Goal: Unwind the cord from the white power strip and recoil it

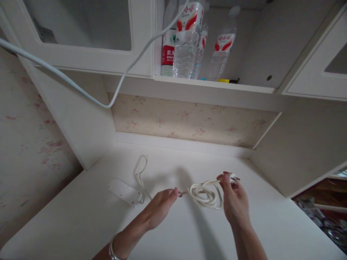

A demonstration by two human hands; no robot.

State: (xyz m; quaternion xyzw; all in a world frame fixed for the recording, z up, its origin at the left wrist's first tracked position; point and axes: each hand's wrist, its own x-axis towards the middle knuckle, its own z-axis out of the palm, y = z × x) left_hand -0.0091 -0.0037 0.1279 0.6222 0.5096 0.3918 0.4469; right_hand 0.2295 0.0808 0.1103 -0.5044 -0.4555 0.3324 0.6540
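Note:
A white power cord (pixel 203 195) is bunched into a loose coil between my two hands, above the white desktop (pixel 173 238). My left hand (pixel 162 206) pinches the cord just left of the coil. On the other side, my right hand (pixel 234 196) closes around the plug (pixel 232 177) at the cord's end. The cord runs from behind my left hand to a white power strip (pixel 124 191) lying on the desk at the left, and a loop of it rests beyond the strip.
Overhead, a cabinet shelf (pixel 217 83) holds several plastic bottles (pixel 185 50) and a small yellow item (pixel 223 81). Another white cable (pixel 108 105) hangs across the upper left. White side panels (pixel 81 115) and a flowered back wall (pixel 189 117) enclose the desk.

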